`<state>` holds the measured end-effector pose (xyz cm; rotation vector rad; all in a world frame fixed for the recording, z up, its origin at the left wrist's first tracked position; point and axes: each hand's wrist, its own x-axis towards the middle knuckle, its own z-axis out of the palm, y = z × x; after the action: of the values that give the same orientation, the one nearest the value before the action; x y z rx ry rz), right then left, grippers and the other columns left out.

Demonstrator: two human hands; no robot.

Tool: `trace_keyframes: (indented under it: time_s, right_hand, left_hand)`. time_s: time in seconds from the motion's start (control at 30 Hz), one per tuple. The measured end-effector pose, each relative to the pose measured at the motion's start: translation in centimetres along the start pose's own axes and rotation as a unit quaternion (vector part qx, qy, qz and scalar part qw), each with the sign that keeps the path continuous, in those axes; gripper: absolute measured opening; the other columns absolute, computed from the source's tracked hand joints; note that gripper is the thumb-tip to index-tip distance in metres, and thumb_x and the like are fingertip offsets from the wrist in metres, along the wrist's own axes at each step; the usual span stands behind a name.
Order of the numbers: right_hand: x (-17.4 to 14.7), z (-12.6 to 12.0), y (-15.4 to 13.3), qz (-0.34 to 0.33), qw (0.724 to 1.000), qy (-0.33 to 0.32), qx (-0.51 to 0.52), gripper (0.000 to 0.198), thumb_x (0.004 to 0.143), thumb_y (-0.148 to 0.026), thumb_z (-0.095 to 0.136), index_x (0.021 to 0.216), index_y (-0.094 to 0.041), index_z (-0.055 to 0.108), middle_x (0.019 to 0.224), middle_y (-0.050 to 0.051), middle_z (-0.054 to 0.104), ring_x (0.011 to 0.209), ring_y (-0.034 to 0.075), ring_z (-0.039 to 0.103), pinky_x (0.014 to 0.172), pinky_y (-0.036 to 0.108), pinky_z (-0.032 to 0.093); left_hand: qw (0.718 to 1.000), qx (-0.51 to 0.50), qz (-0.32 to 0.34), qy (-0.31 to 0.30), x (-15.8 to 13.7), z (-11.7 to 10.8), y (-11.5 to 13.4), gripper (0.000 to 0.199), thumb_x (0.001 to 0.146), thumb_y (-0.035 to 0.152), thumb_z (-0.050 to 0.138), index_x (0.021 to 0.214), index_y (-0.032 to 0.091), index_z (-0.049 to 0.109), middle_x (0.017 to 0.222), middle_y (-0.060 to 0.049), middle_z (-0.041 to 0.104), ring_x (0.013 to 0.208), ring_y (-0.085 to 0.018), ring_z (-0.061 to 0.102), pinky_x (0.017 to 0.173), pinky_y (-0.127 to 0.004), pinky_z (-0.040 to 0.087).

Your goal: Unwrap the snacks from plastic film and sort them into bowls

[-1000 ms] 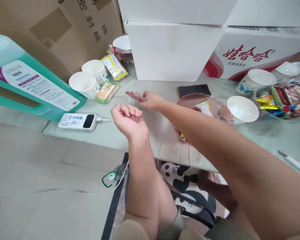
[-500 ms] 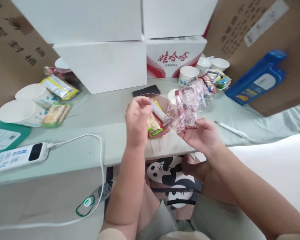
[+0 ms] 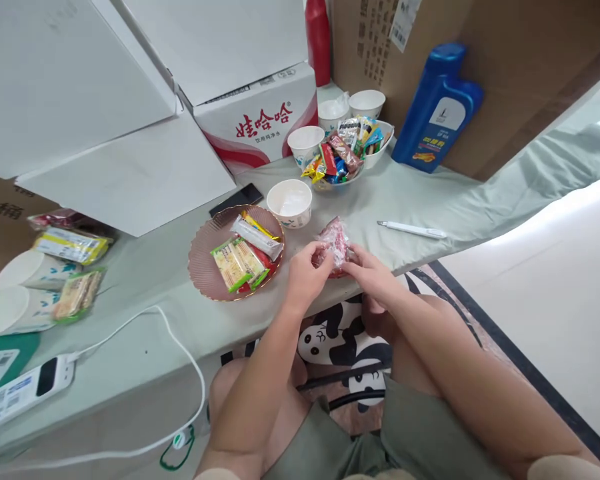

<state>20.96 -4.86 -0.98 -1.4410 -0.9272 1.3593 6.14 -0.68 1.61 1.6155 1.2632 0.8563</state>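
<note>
A crumpled clear plastic wrapper with pink-red print [image 3: 336, 241] sits at the table's front edge between my two hands. My left hand [image 3: 307, 275] pinches its left side with thumb and fingers. On the opposite side, my right hand [image 3: 373, 270] has its fingers closed on the wrapper's lower right edge. What the wrapper contains, if anything, I cannot make out. Just left of my hands lies a pink ribbed plate [image 3: 203, 257] with a gold rim. It holds green-edged cracker packs [image 3: 233, 265], a silver-white packet [image 3: 257, 235] and a yellow packet.
A white paper bowl [image 3: 290, 205] stands behind the plate, near a dark phone-like slab [image 3: 237, 200]. Farther back are a heap of wrapped snacks [image 3: 337, 160] and more paper bowls. To the right are a white pen-like tool [image 3: 413, 229] and a blue bottle [image 3: 437, 110]. A white cable [image 3: 180, 343] crosses the left side.
The wrapper, spread wide in my right hand before, is now bunched smaller between both hands. My left hand has moved from over the plate to the wrapper. The view has turned right.
</note>
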Motion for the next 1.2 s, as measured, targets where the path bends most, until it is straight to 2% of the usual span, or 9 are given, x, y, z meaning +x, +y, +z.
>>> trace_keyframes:
  time_s: [0.1,0.23,0.37,0.47,0.63,0.83,0.93,1.07,1.2]
  right_hand:
    - [0.7,-1.6,0.0,-0.070,0.978,0.074,-0.183,0.057,0.074,-0.034,0.067,0.129,-0.021,0.059,0.129,0.015,0.064,0.107,0.029,0.067,0.097,0.049,0.054]
    - [2.5,-2.4,-0.5,-0.122,0.971,0.068,-0.192,0.070,0.077,-0.031,0.065,0.144,-0.023,0.050,0.128,0.014,0.064,0.087,0.022,0.068,0.083,0.043,0.058]
    - [3.6,-1.8,-0.7,-0.199,0.951,0.049,-0.230,0.030,0.081,-0.023,0.057,0.107,-0.022,0.072,0.100,0.007,0.072,0.075,0.018,0.064,0.081,0.039,0.055]
    - [3.5,-1.4,-0.6,-0.249,0.939,0.045,-0.232,0.020,0.081,-0.020,0.054,0.090,-0.023,0.072,0.092,0.006,0.073,0.077,0.019,0.066,0.080,0.038,0.054]
    - [2.8,-1.0,-0.6,-0.206,0.953,-0.010,-0.222,0.033,0.080,-0.019,0.056,0.112,-0.024,0.065,0.091,0.003,0.076,0.080,0.020,0.070,0.082,0.037,0.055]
    - [2.2,-2.1,-1.3,-0.188,0.940,-0.052,-0.281,0.043,0.085,-0.018,0.050,0.127,-0.025,0.056,0.104,0.005,0.079,0.094,0.025,0.071,0.086,0.043,0.053]
    - [2.1,-4.8,-1.7,-0.208,0.926,0.037,-0.312,0.038,0.086,-0.022,0.049,0.123,-0.024,0.058,0.110,0.009,0.077,0.100,0.027,0.069,0.088,0.046,0.053]
    - [1.8,-10.0,-1.2,-0.191,0.853,0.208,-0.439,0.042,0.084,-0.024,0.052,0.125,-0.025,0.061,0.125,0.015,0.069,0.120,0.034,0.060,0.101,0.056,0.046]
    - [1.5,-14.0,0.6,-0.145,0.816,0.231,-0.509,0.046,0.082,-0.030,0.056,0.128,-0.022,0.063,0.130,0.018,0.065,0.123,0.041,0.056,0.102,0.061,0.043]
  left_hand:
    - [0.999,0.036,-0.007,-0.005,0.3,0.2,-0.4,0.008,0.078,0.026,0.065,0.080,0.018,0.066,0.068,0.001,0.065,0.065,-0.014,0.059,0.067,-0.028,0.046]
    - [1.000,0.003,-0.007,-0.013,0.2,-0.8,-1.2,0.019,0.075,0.027,0.069,0.091,0.019,0.061,0.076,0.000,0.068,0.067,-0.013,0.061,0.066,-0.026,0.048]
    - [0.993,-0.053,0.045,-0.095,0.0,-1.9,-2.6,0.043,0.074,0.017,0.063,0.117,0.021,0.057,0.106,-0.009,0.073,0.097,-0.018,0.070,0.081,-0.029,0.054]
    - [0.987,-0.049,0.075,-0.130,-0.1,-1.5,-3.7,0.048,0.079,0.014,0.059,0.126,0.023,0.056,0.118,-0.011,0.070,0.114,-0.021,0.067,0.091,-0.033,0.056]
    - [0.990,0.062,0.120,-0.039,0.5,-0.1,-4.6,0.039,0.084,0.019,0.065,0.123,0.023,0.062,0.124,-0.011,0.058,0.107,-0.021,0.065,0.079,-0.031,0.060]
    - [0.964,0.197,0.176,-0.038,1.8,0.3,-4.2,0.024,0.093,0.031,0.065,0.114,0.024,0.072,0.121,-0.010,0.063,0.114,-0.025,0.059,0.105,-0.043,0.048]
    - [0.965,0.206,0.156,-0.047,2.3,0.9,-3.9,0.017,0.092,0.034,0.066,0.102,0.025,0.076,0.113,-0.009,0.066,0.111,-0.025,0.059,0.104,-0.044,0.046]
    - [0.972,0.214,0.097,0.012,2.7,1.6,-3.8,0.013,0.084,0.032,0.075,0.096,0.027,0.075,0.132,-0.010,0.056,0.134,-0.034,0.046,0.113,-0.054,0.037]
    - [0.979,0.187,0.070,-0.032,3.3,1.8,-3.4,0.009,0.082,0.025,0.074,0.089,0.026,0.071,0.117,-0.009,0.064,0.133,-0.034,0.048,0.113,-0.055,0.038]
